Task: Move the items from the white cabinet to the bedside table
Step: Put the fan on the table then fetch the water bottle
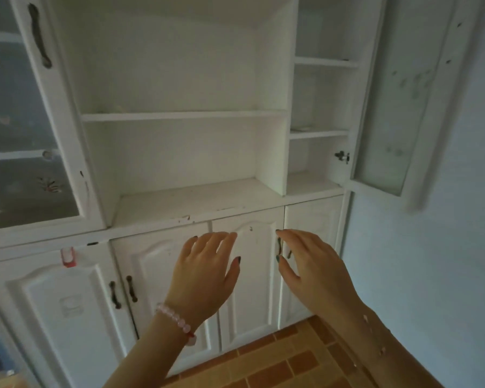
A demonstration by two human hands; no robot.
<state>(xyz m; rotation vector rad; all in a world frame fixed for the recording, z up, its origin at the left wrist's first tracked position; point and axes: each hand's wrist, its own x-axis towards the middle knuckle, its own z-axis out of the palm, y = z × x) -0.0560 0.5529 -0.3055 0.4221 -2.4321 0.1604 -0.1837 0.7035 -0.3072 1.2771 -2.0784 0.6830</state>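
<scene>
Before the white cabinet (179, 152), both hands — left hand (205, 271), right hand (310, 266) — fingers spread, empty, seemingly near its lower doors (249, 275).

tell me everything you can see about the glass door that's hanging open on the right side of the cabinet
The open glass door is a tall white-framed panel, its wood-like frame painted and scuffed, holding frosted glass with faint speckled marks. It is swung outward to the right of the white cabinet, leaving narrow shelves exposed beside it. A dark metal hinge shows on the cabinet side near its lower end. Its outer edge is blurred. Nothing touches it: the left hand and right hand hover lower down, open and empty, before the lower doors.
</scene>
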